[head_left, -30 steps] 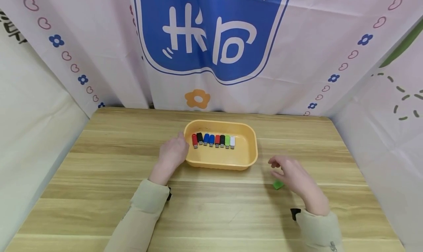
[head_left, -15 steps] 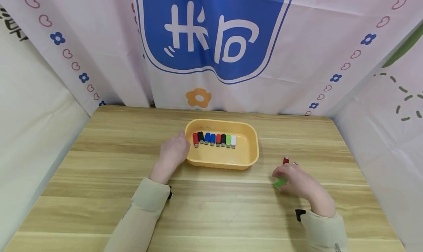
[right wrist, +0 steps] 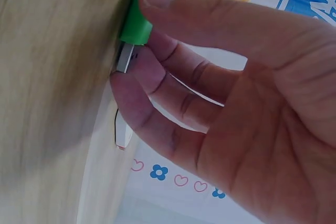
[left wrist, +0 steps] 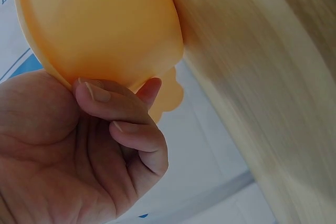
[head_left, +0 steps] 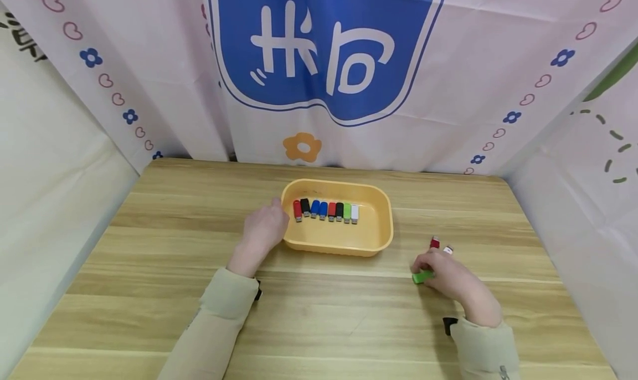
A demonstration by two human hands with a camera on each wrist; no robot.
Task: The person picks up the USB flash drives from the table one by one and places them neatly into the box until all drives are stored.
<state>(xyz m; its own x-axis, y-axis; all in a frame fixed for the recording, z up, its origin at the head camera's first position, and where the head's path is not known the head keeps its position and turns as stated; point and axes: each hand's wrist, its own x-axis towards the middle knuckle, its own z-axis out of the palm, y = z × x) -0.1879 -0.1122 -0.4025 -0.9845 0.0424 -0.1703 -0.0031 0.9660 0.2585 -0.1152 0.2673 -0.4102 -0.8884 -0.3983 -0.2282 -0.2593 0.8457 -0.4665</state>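
Observation:
A yellow plastic tray point(head_left: 339, 247) stands on the table with a row of USB flash drives inside, among them red, black, blue, green and white ones. At its left end my left hand point(head_left: 264, 225) grips the rim; in the left wrist view its fingers point(left wrist: 118, 100) curl against the outer wall. My right hand point(head_left: 448, 275), right of the tray, pinches a green USB flash drive point(right wrist: 142, 14) between thumb and fingers, close to the tabletop, its metal plug showing. Just beyond that hand lie a red flash drive point(head_left: 435, 241) and a white flash drive point(head_left: 448, 250), both partly hidden.
The wooden table point(head_left: 319, 324) reaches back to a hanging white cloth point(head_left: 478, 64) with a blue emblem. More pale cloth walls point(head_left: 50, 147) close off the left and right sides.
My right hand has moved down onto the green flash drive and now pinches it. The red and white flash drives have come into view beside it. The left hand stays at the tray.

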